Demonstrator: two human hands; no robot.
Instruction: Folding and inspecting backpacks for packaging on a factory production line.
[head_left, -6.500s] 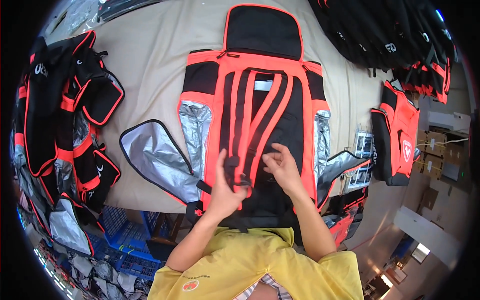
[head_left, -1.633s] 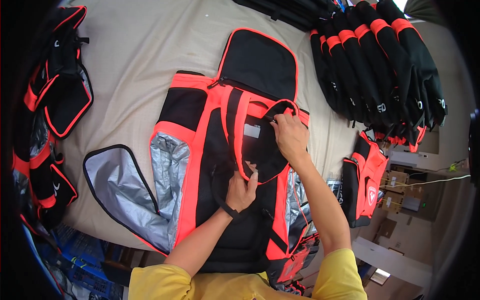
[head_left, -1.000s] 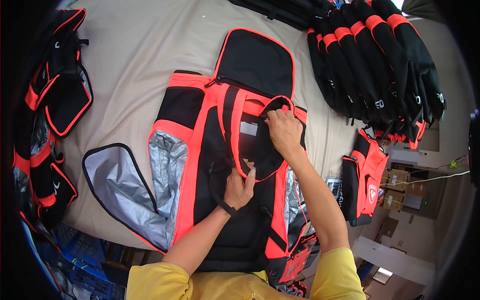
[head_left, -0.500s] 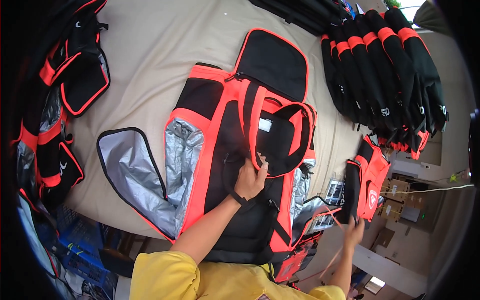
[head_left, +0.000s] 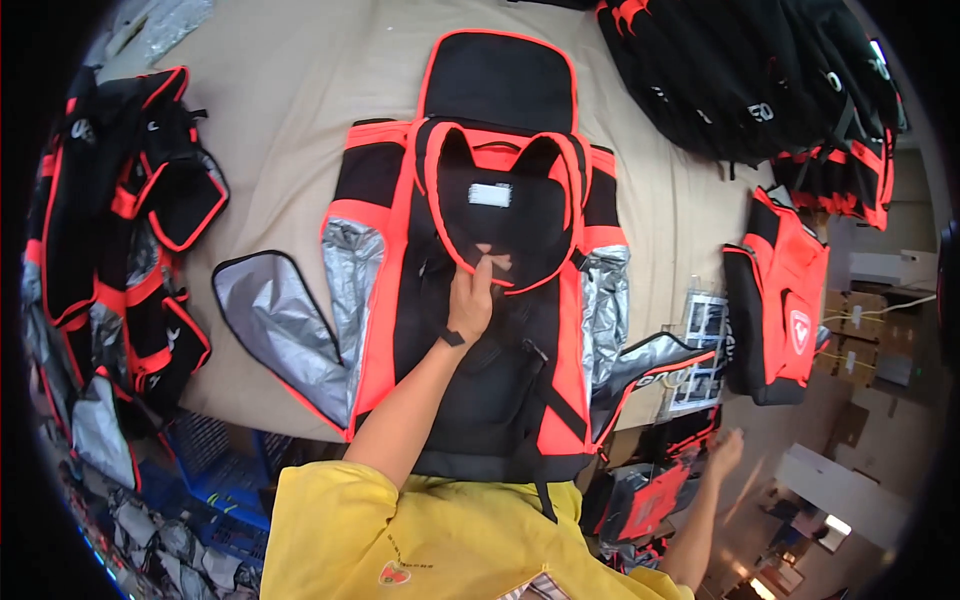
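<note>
At the low bend of the red-edged strap loop (head_left: 580,200), the left hand (head_left: 470,303) appears to pinch the band. Beneath lies the backpack (head_left: 490,390), on the cloth-covered table (head_left: 275,190). Rightward, past the table, hangs the right hand (head_left: 727,452); its grip I cannot tell. Strap handling seems in hand; the next move probably calls for a steady loop.

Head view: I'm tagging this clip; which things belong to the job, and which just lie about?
Job: backpack; shoulder strap, pinched in the left hand.
Lying about: bags at left; black bags, upper right; red-and-black bag, right; blue crate.
</note>
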